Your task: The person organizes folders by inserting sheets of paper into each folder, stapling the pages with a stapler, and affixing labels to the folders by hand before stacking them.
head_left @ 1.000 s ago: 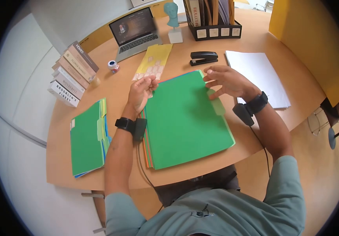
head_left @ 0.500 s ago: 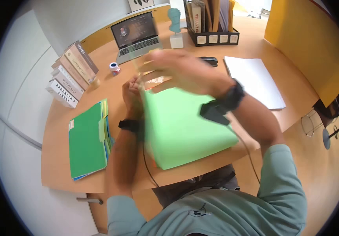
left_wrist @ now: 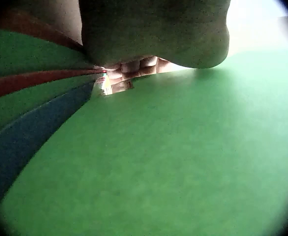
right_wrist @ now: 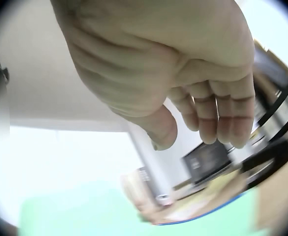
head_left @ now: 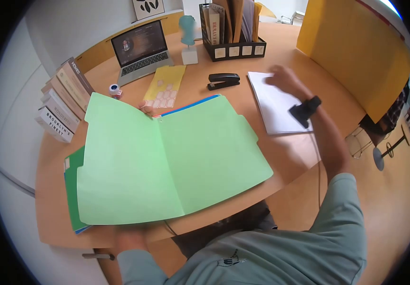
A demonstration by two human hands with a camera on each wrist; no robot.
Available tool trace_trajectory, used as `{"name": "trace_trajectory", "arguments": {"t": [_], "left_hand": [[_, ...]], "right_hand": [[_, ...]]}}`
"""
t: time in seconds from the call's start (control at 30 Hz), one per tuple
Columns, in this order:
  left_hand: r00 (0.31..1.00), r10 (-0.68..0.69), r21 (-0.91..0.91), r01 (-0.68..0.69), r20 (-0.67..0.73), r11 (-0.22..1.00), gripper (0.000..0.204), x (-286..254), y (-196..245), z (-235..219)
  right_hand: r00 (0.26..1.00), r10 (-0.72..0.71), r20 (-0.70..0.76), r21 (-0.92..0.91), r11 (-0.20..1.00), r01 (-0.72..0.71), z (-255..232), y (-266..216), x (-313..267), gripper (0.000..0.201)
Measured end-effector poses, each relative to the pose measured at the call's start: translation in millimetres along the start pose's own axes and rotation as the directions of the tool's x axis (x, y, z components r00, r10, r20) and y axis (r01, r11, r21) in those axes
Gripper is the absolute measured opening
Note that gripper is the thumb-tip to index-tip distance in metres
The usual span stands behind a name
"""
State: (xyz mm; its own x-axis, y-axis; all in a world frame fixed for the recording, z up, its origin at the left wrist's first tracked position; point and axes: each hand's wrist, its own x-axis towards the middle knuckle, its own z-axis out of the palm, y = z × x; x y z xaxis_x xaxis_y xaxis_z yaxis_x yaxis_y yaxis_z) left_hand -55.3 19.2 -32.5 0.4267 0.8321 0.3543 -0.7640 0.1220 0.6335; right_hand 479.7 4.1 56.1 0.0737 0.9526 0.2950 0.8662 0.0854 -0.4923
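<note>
A green folder [head_left: 209, 147] lies spread on a stack, its pale inner sides up and its left cover [head_left: 119, 161] over a second set of folders. My left hand [head_left: 146, 108] is mostly hidden behind that cover, with a few fingers showing at the top by the fold. In the left wrist view, its curled fingers [left_wrist: 129, 69] grip the folder's edge beside the fanned spines. Over a stack of white paper [head_left: 281, 116], my right hand [head_left: 285, 80] hovers with loosely bent fingers and holds nothing. The right wrist view shows its thumb apart from the fingers [right_wrist: 210, 115].
Darker green folders [head_left: 73, 190] stick out under the left cover. Beyond are a yellow card with pale labels [head_left: 167, 85], a black stapler [head_left: 224, 80], a small round jar [head_left: 115, 91], a laptop [head_left: 141, 50], a bust [head_left: 189, 40], stacked books [head_left: 62, 102] and a file organizer [head_left: 236, 50].
The green folder was closed and now lies open, its top cover swung left. My right hand has crossed left with the cover, then moved back right over the paper. The left hand stays near the fold.
</note>
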Motion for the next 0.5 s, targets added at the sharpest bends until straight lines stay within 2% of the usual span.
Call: {"name": "trace_trajectory", "arguments": {"t": [0.07,0.13,0.17,0.27,0.3,0.4,0.43,0.47,0.5], "left_hand": [[1.000,-0.008,0.002,0.008,0.011,1.000,0.043,-3,2,-2],[1.000,-0.021,0.005,0.021,0.019,1.000,0.043,-4,2,-5],[0.999,-0.029,0.007,0.029,0.024,1.000,0.044,-3,2,-6],[0.998,-0.051,0.025,0.050,0.030,0.998,0.044,-5,2,-5],[0.997,-0.064,0.026,0.063,0.034,0.998,0.045,-4,2,-5],[0.991,-0.121,0.024,0.120,0.057,0.992,0.046,-2,7,-16],[0.987,-0.144,0.019,0.143,0.068,0.990,0.046,-1,8,-22],[0.985,-0.170,-0.049,0.170,0.014,0.984,0.046,-1,8,-45],[0.987,-0.162,-0.054,0.162,0.011,0.985,0.046,-3,7,-43]], "right_hand": [[0.996,0.080,-0.030,-0.177,0.981,-0.084,-29,62,-3,0.057],[0.982,0.186,-0.037,-0.117,0.975,-0.189,-45,67,-30,0.051],[0.963,0.268,0.030,0.025,0.963,-0.269,-42,91,-29,0.045],[0.910,0.361,0.205,0.036,0.926,-0.375,-38,114,-26,0.043],[0.902,0.401,0.157,0.015,0.913,-0.408,-37,112,-29,0.036],[0.911,0.387,0.144,0.147,0.902,-0.407,-35,114,-29,0.030],[0.927,0.353,0.125,0.196,0.907,-0.372,-33,118,-30,0.029],[0.943,0.317,0.105,0.242,0.911,-0.333,-32,123,-30,0.029],[0.957,0.279,0.082,0.288,0.912,-0.291,-31,131,-29,0.028]]}}
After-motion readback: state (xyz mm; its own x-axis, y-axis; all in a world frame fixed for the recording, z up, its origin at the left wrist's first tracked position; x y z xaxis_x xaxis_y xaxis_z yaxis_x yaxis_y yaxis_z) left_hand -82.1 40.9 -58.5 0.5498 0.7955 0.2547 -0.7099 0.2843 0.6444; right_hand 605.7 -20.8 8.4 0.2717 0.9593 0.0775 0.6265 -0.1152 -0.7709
